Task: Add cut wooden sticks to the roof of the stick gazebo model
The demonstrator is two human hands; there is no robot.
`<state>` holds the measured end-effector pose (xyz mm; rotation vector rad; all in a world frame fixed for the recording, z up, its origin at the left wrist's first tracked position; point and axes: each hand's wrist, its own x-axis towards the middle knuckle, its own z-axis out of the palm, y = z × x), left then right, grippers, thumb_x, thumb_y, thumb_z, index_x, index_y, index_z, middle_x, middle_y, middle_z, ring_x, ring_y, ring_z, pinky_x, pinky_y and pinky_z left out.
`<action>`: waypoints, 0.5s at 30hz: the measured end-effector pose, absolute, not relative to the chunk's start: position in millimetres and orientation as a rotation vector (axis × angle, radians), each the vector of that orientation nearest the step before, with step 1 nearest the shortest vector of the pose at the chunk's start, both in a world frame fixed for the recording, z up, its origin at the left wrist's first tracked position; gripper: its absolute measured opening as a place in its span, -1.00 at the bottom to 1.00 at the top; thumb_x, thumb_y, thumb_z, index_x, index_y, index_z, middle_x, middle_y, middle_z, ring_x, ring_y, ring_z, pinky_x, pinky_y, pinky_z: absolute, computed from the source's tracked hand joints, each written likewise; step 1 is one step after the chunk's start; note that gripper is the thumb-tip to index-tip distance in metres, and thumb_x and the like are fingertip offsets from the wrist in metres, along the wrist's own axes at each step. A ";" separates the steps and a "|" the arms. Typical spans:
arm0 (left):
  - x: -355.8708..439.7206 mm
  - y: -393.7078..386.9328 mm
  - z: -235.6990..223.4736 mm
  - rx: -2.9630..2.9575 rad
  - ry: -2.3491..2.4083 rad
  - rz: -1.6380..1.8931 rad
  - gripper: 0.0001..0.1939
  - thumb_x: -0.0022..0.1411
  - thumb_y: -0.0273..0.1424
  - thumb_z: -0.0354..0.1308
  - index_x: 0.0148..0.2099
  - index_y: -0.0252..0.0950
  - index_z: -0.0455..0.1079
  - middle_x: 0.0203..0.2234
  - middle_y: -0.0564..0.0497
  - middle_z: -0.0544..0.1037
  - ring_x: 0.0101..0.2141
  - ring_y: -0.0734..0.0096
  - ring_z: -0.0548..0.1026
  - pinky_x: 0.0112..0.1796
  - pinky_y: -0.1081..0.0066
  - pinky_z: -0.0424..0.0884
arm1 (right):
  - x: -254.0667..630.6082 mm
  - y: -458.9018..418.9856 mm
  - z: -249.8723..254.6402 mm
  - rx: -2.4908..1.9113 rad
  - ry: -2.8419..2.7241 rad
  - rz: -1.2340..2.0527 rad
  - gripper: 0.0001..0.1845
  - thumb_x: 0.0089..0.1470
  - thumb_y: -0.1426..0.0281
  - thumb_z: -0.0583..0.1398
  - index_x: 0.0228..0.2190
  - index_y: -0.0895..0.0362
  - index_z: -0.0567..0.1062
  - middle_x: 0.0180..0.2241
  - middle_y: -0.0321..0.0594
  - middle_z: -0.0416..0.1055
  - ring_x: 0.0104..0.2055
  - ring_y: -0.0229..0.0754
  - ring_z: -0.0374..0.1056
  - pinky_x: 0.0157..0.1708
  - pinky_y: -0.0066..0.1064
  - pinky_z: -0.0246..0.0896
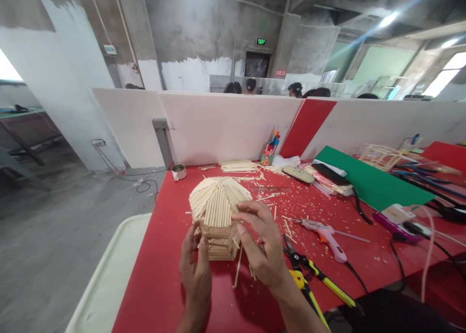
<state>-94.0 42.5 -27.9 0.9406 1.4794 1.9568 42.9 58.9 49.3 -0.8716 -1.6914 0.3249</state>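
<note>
Watching through the head camera, I have the model (pixel 218 204), a stick-built house with a flared roof, at the centre of the frame on the red table (pixel 145 284). Left hand (pixel 196 270) curves half open at its lower left corner; I can't tell whether those fingers pinch a stick or only steady the wall. Right hand (pixel 264 245) is more spread, thumb and forefinger apart at the roof's right edge, with no firm hold that I can see. My worry would be uneven pressure: a push at the eave could snap a stick or loosen a joint, and one-sided force could tip or slide the whole piece. Loose sticks (pixel 238 267) lie just below the right fingers, and I judge they could catch if the base turned. Right of centre, the cutters (pixel 300 260) and the glue gun (pixel 329 235) crowd the right forearm, so a wide sweep there could knock them; the gun's cord (pixel 358 277) runs toward the lower right. Above the roof lie spare sticks (pixel 238 166), with a cup (pixel 178 172) at upper left of it.
</note>
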 end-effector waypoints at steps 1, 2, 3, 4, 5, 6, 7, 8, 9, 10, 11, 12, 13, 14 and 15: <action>-94.5 42.7 -29.2 0.937 1.467 1.935 -0.54 0.17 -0.18 0.17 0.10 -0.20 0.37 -0.02 -0.16 0.50 -0.08 0.18 0.49 -0.14 0.27 0.46 | 43.0 58.6 49.4 -0.876 -1.694 0.327 -0.75 0.14 0.46 0.08 -0.19 0.06 0.49 -0.09 -0.14 0.31 0.01 -0.10 0.24 0.00 -0.16 0.20; -94.9 43.0 -30.3 0.933 1.458 1.917 -0.53 0.17 -0.18 0.16 0.11 -0.19 0.35 0.00 -0.15 0.48 -0.06 0.18 0.47 -0.11 0.27 0.44 | 43.0 58.6 49.5 -0.880 -1.695 0.325 -0.76 0.14 0.47 0.08 -0.19 0.06 0.49 -0.09 -0.14 0.31 0.01 -0.10 0.24 0.00 -0.17 0.19; -95.2 43.2 -31.1 0.930 1.453 1.908 -0.53 0.18 -0.18 0.16 0.12 -0.18 0.34 0.01 -0.14 0.47 -0.05 0.18 0.46 -0.10 0.27 0.43 | 42.8 58.9 49.5 -0.883 -1.693 0.318 -0.77 0.14 0.47 0.08 -0.20 0.06 0.49 -0.10 -0.14 0.31 0.01 -0.10 0.24 0.00 -0.17 0.19; -95.5 43.4 -31.6 0.926 1.449 1.908 -0.53 0.17 -0.17 0.16 0.11 -0.18 0.34 0.02 -0.14 0.46 -0.04 0.18 0.46 -0.09 0.27 0.42 | 42.5 59.5 49.6 -0.886 -1.689 0.307 -0.78 0.13 0.47 0.09 -0.21 0.06 0.49 -0.11 -0.14 0.32 0.00 -0.11 0.24 0.00 -0.18 0.19; -95.8 43.6 -31.9 0.922 1.445 1.909 -0.53 0.17 -0.17 0.16 0.11 -0.18 0.34 0.02 -0.14 0.46 -0.04 0.18 0.46 -0.09 0.27 0.42 | 42.1 60.2 49.8 -0.889 -1.685 0.296 -0.79 0.13 0.47 0.10 -0.22 0.07 0.49 -0.12 -0.14 0.32 -0.01 -0.11 0.25 -0.01 -0.18 0.19; -95.9 43.6 -31.9 0.920 1.442 1.907 -0.53 0.17 -0.17 0.16 0.11 -0.18 0.34 0.02 -0.14 0.46 -0.04 0.18 0.45 -0.10 0.28 0.43 | 41.6 60.9 50.2 -0.892 -1.681 0.285 -0.80 0.12 0.48 0.11 -0.23 0.07 0.49 -0.13 -0.15 0.32 -0.02 -0.12 0.25 -0.01 -0.19 0.20; -96.1 43.6 -31.8 0.919 1.442 1.905 -0.53 0.17 -0.16 0.16 0.11 -0.18 0.34 0.02 -0.14 0.47 -0.04 0.18 0.46 -0.12 0.29 0.43 | 41.0 61.6 50.8 -0.894 -1.678 0.276 -0.81 0.12 0.48 0.12 -0.24 0.07 0.49 -0.14 -0.15 0.33 -0.03 -0.12 0.25 -0.02 -0.20 0.20; -96.2 43.5 -31.6 0.919 1.444 1.903 -0.53 0.17 -0.16 0.16 0.11 -0.18 0.34 0.02 -0.14 0.47 -0.05 0.18 0.46 -0.13 0.30 0.43 | 40.4 62.1 51.5 -0.897 -1.675 0.269 -0.82 0.11 0.48 0.12 -0.25 0.08 0.49 -0.15 -0.15 0.33 -0.04 -0.12 0.26 -0.03 -0.20 0.20; -96.3 43.3 -31.4 0.920 1.450 1.899 -0.53 0.17 -0.16 0.16 0.11 -0.18 0.34 0.02 -0.14 0.47 -0.05 0.18 0.45 -0.14 0.30 0.44 | 39.8 62.6 52.2 -0.899 -1.670 0.261 -0.82 0.10 0.48 0.13 -0.26 0.08 0.49 -0.16 -0.15 0.34 -0.04 -0.13 0.26 -0.04 -0.21 0.21; -96.4 43.1 -31.2 0.922 1.456 1.894 -0.52 0.16 -0.15 0.16 0.10 -0.19 0.34 0.02 -0.14 0.46 -0.05 0.18 0.45 -0.14 0.30 0.43 | 39.1 63.0 52.9 -0.901 -1.665 0.254 -0.83 0.10 0.49 0.13 -0.28 0.08 0.49 -0.17 -0.16 0.34 -0.05 -0.13 0.27 -0.04 -0.21 0.21; -96.5 42.8 -31.1 0.924 1.460 1.888 -0.52 0.16 -0.15 0.16 0.10 -0.19 0.34 0.02 -0.14 0.46 -0.05 0.18 0.45 -0.14 0.31 0.43 | 38.5 63.3 53.5 -0.903 -1.660 0.246 -0.84 0.09 0.49 0.13 -0.29 0.08 0.49 -0.18 -0.16 0.34 -0.06 -0.13 0.27 -0.05 -0.21 0.22; -96.5 42.6 -31.0 0.923 1.462 1.884 -0.52 0.16 -0.15 0.16 0.10 -0.19 0.34 0.01 -0.14 0.46 -0.05 0.18 0.45 -0.14 0.31 0.43 | 38.0 63.4 53.9 -0.907 -1.655 0.239 -0.84 0.09 0.49 0.13 -0.30 0.08 0.49 -0.19 -0.16 0.35 -0.07 -0.13 0.28 -0.06 -0.22 0.22; -96.5 42.5 -31.0 0.921 1.465 1.882 -0.51 0.16 -0.14 0.16 0.10 -0.19 0.34 0.01 -0.15 0.47 -0.06 0.19 0.46 -0.14 0.31 0.44 | 37.5 63.5 54.2 -0.912 -1.651 0.236 -0.84 0.08 0.49 0.13 -0.30 0.08 0.49 -0.19 -0.16 0.35 -0.08 -0.13 0.28 -0.07 -0.22 0.22; -96.3 42.6 -30.9 0.920 1.466 1.882 -0.51 0.16 -0.14 0.15 0.11 -0.19 0.34 0.00 -0.15 0.47 -0.06 0.19 0.46 -0.15 0.32 0.44 | 37.1 63.4 54.4 -0.918 -1.648 0.237 -0.84 0.08 0.49 0.13 -0.31 0.08 0.49 -0.19 -0.16 0.35 -0.08 -0.13 0.28 -0.07 -0.22 0.22; -96.2 42.8 -30.8 0.923 1.463 1.886 -0.51 0.16 -0.14 0.15 0.11 -0.19 0.34 0.00 -0.15 0.47 -0.06 0.19 0.46 -0.15 0.32 0.44 | 36.8 63.2 54.5 -0.921 -1.646 0.241 -0.84 0.08 0.48 0.13 -0.31 0.08 0.49 -0.19 -0.16 0.35 -0.08 -0.13 0.28 -0.08 -0.22 0.22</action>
